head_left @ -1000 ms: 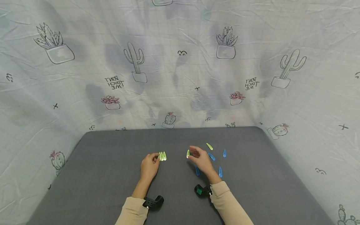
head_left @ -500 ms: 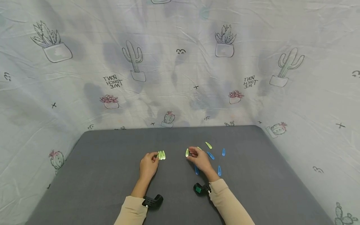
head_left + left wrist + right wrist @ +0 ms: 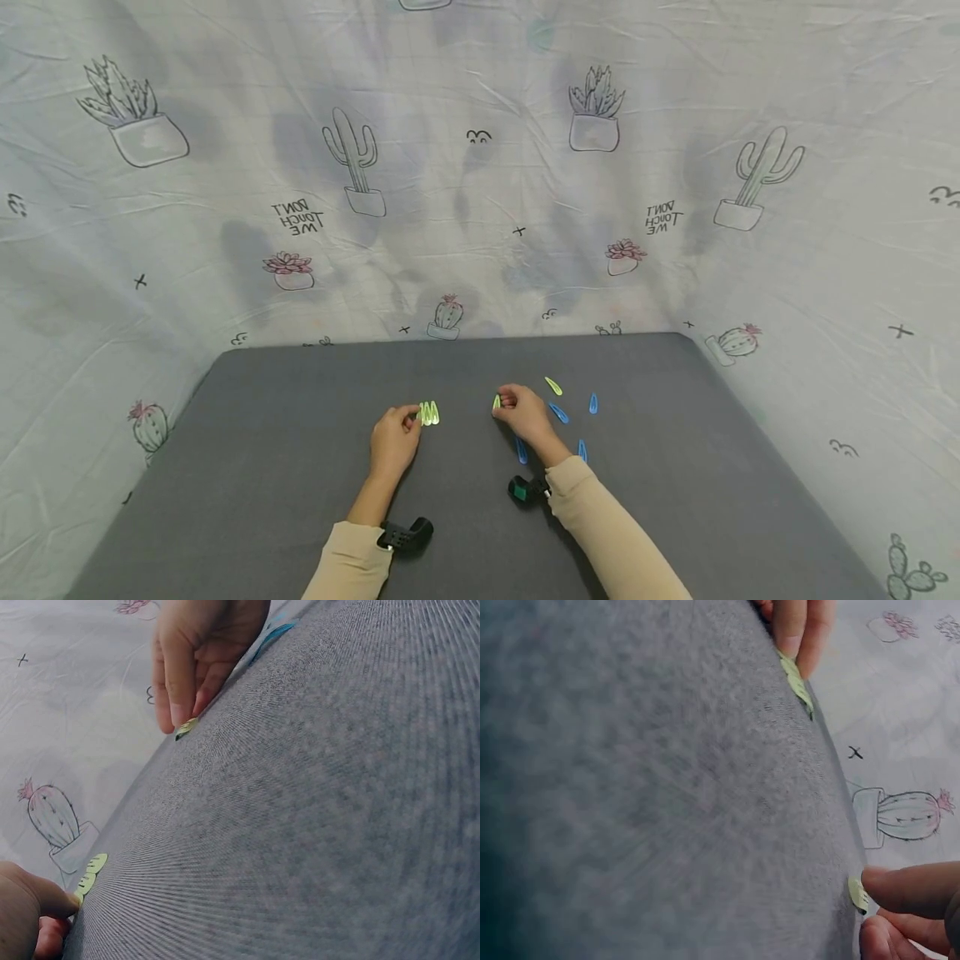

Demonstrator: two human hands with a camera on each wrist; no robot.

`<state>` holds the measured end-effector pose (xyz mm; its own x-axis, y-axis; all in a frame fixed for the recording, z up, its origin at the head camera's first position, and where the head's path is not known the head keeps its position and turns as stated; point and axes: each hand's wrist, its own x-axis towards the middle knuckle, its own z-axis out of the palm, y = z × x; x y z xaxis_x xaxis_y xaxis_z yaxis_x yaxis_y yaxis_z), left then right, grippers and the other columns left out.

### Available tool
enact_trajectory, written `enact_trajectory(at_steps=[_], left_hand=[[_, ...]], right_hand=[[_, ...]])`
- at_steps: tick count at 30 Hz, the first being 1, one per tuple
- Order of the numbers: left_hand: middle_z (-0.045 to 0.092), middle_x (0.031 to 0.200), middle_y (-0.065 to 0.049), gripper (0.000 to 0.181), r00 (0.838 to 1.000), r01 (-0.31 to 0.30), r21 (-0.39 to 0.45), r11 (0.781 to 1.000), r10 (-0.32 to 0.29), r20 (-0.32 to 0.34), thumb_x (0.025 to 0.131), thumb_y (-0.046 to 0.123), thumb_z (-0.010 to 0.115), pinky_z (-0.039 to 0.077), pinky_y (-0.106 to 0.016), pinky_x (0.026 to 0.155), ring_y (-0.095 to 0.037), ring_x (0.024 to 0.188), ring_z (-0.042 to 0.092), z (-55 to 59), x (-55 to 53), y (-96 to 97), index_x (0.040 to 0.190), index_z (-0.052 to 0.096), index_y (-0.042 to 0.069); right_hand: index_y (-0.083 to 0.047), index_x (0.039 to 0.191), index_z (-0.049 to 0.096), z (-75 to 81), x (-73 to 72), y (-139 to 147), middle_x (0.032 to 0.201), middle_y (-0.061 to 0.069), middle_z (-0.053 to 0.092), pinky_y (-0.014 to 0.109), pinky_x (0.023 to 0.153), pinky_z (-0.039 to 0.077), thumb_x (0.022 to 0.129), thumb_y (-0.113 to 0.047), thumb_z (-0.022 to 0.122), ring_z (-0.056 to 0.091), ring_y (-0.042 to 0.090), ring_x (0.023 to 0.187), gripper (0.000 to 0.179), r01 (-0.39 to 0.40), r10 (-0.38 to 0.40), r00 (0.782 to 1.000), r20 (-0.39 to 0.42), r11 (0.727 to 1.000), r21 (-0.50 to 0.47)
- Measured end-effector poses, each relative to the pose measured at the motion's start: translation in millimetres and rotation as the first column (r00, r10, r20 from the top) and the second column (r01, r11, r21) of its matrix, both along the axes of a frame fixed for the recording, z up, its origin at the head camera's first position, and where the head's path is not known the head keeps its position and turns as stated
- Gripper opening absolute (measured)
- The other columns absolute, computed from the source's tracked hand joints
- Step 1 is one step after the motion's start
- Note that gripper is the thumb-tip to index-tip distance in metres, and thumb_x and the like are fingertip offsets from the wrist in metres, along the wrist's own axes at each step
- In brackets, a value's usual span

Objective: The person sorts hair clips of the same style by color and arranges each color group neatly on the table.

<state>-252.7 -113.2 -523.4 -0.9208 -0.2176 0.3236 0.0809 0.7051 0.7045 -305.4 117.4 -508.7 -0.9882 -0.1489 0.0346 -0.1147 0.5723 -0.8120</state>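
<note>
Two bare hands work over green snap hair clips on a grey tabletop. On the left, a tight row of green hair clips (image 3: 430, 413) lies side by side. My left hand (image 3: 394, 442) pinches the row's left end; in the left wrist view its fingertip lies right at the nearest clip (image 3: 79, 897). Right of the row, my right hand (image 3: 527, 414) pinches a single green hair clip (image 3: 497, 402) between thumb and fingers, partly covering it. From the right wrist side, the thumb and fingers close around that clip (image 3: 857, 895) at the cloth surface.
Another green clip (image 3: 553, 386) lies beyond the right hand. Several blue clips are scattered around the right forearm, one blue clip (image 3: 593, 403) farthest right. The grey tabletop (image 3: 300, 400) ends at a white cactus-print cloth (image 3: 465, 192). Each wrist wears a black camera.
The right hand's fingers have drawn closer together around the single green clip. A green clip that peeked out behind that hand is now hidden. The left hand stays at the row.
</note>
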Motion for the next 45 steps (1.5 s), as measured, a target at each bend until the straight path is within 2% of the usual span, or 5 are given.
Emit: enact_trajectory(at_steps=[14,21,28,36,45], left_hand=[[0.054,0.069,-0.004,0.018,1.0,-0.006,-0.008,1.0,0.006,0.001,0.081,0.005,0.068,0.04,-0.034,0.059,-0.015,0.058,0.047,-2.1,-1.8,0.0,0.099,0.072,0.001],[0.055,0.069,-0.003,0.018,1.0,-0.004,-0.006,1.0,0.004,-0.012,0.081,0.005,0.069,0.039,-0.033,0.059,-0.014,0.058,0.047,-2.1,-1.6,0.1,0.097,0.072,0.001],[0.055,0.069,-0.004,0.017,1.0,-0.003,-0.01,1.0,0.003,-0.012,0.081,0.005,0.068,0.039,-0.033,0.058,-0.014,0.058,0.047,-3.7,-2.1,-0.9,0.097,0.072,0.001],[0.054,0.07,-0.003,0.018,1.0,-0.005,-0.002,1.0,0.005,0.016,0.082,0.006,0.068,0.038,-0.032,0.058,-0.013,0.059,0.046,-3.7,-1.8,-0.9,0.1,0.071,0.002],[0.053,0.069,-0.003,0.018,1.0,-0.005,-0.01,1.0,0.005,0.015,0.082,0.006,0.068,0.037,-0.032,0.058,-0.014,0.058,0.045,-3.6,-2.9,-1.6,0.099,0.071,0.002]], right_hand=[[0.002,0.11,0.067,10.9,-11.6,-10.4,0.087,0.007,0.063,0.029,0.065,0.045,0.074,0.002,0.074,0.052,0.015,0.074,0.037,0.054,-0.059,0.998,0.029,0.991,0.126],[0.001,0.107,0.069,8.2,-9.7,-6.3,0.087,0.009,0.066,0.026,0.061,0.046,0.074,0.005,0.071,0.056,0.015,0.071,0.034,0.088,-0.09,0.995,0.035,0.996,0.034],[0.003,0.108,0.069,1.4,-6.0,-1.4,0.093,0.014,0.068,0.029,0.067,0.051,0.078,0.007,0.065,0.064,0.021,0.083,0.031,0.092,-0.09,0.996,0.025,0.99,-0.107],[0.005,0.113,0.066,-2.0,-3.9,2.3,0.103,0.019,0.066,0.028,0.074,0.052,0.086,0.007,0.058,0.062,0.023,0.093,0.029,0.086,-0.06,0.994,0.088,0.94,-0.33],[0.001,0.119,0.064,3.0,0.8,3.5,0.106,0.017,0.064,0.028,0.078,0.052,0.088,0.003,0.06,0.059,0.015,0.091,0.031,0.058,-0.004,0.992,0.127,0.904,-0.424]])
